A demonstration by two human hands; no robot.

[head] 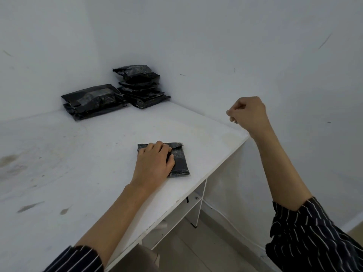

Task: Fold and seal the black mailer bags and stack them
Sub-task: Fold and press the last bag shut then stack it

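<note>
Under my left hand (pixel 155 161) the mailer bag (pixel 179 160) is glossy black with grey sheen. Beyond my fingers, the stacked bags (pixel 115 93) are the same black. The table (pixel 78 154) is white with brownish smudges. My sleeves (pixel 306 238) are black with thin white stripes.

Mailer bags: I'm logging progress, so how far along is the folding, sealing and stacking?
Done: two stacks of black bags sit in the table's far corner, a low stack and a taller stack. In hand: the left hand presses a folded bag flat near the table edge; the right hand is raised, pinched shut. Left: moving this bag to a stack. No unfolded bags are in view.
</note>
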